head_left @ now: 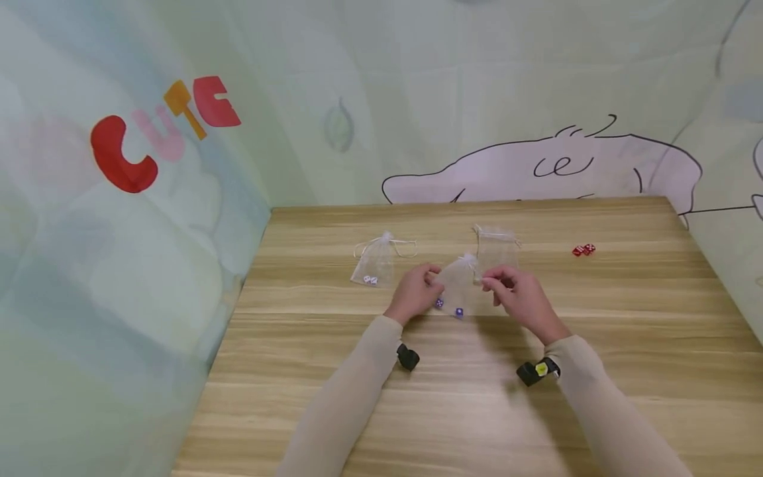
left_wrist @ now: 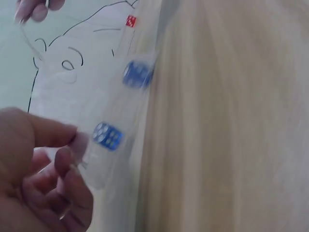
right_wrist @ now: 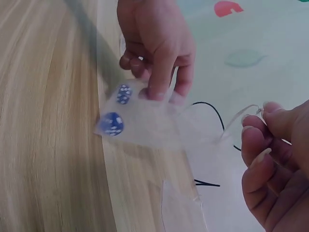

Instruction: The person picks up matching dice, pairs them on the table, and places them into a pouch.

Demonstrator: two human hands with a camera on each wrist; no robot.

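A sheer white drawstring bag [head_left: 456, 285] hangs between my two hands, its neck gathered at the top. Two blue dice [right_wrist: 113, 124] with white pips lie in its bottom corners. My left hand [head_left: 419, 290] pinches the bag's side between thumb and fingers, close to one blue die [left_wrist: 107, 136]. Off to the other side, my right hand [head_left: 520, 296] pinches the end of the white drawstring [right_wrist: 236, 117] between thumb and forefinger, pulling it out from the neck. Behind the right hand lies another sheer bag [head_left: 498, 245], flat on the table.
At the left a tied sheer bag [head_left: 377, 258] holds white dice [head_left: 370, 280], its string loops spread out. Red dice [head_left: 583, 250] sit toward the back right of the wooden table [head_left: 465, 411]. A printed cloth backdrop [head_left: 334, 79] rises along the table's back and left edges.
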